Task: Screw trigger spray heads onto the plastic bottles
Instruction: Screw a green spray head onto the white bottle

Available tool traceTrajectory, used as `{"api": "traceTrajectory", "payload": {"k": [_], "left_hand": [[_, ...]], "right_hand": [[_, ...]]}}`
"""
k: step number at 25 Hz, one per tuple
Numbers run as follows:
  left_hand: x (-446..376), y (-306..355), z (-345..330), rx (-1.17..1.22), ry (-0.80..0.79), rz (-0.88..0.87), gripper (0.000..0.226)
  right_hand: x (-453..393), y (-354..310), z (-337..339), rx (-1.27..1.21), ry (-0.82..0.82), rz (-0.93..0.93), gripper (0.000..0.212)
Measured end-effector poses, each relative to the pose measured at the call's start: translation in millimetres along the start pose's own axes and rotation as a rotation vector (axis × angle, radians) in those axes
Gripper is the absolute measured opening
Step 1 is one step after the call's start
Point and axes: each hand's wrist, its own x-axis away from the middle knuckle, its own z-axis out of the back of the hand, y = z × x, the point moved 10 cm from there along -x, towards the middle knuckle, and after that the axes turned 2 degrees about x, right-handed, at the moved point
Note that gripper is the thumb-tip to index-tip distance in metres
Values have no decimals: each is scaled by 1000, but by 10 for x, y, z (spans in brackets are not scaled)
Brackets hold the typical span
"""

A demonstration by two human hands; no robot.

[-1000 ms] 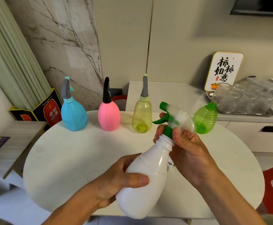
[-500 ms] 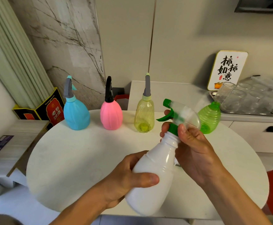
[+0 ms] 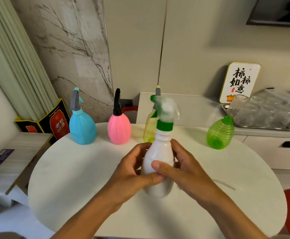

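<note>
Though blurred, both hands seemingly grip the white bottle (image 3: 159, 152).

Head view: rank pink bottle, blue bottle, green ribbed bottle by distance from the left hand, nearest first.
From the left hand, gripping the white bottle:
1. Pink bottle, just beyond it on the table.
2. Blue bottle, farther to the left in the row.
3. Green ribbed bottle, far right, past the right hand, no spray head on it.
</note>
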Motion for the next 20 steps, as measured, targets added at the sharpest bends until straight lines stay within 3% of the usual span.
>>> {"api": "traceTrajectory", "payload": {"k": [4, 8, 12, 16, 20], "left_hand": [[-72, 94, 65, -277, 58, -73, 71], [-53, 38, 187, -344, 163, -56, 60], [8, 9, 221, -408, 162, -73, 48], [-2, -37, 204, -472, 145, -100, 47], [-54, -131, 219, -509, 134, -87, 49]], "right_hand": [[-19, -3, 152, 146, 197, -23, 45], [-170, -37, 787, 142, 462, -35, 32], [-590, 124, 1307, 392, 621, -77, 37], [-892, 485, 1423, 654, 646, -74, 39], [-945, 828, 1545, 616, 661, -108, 48]]}}
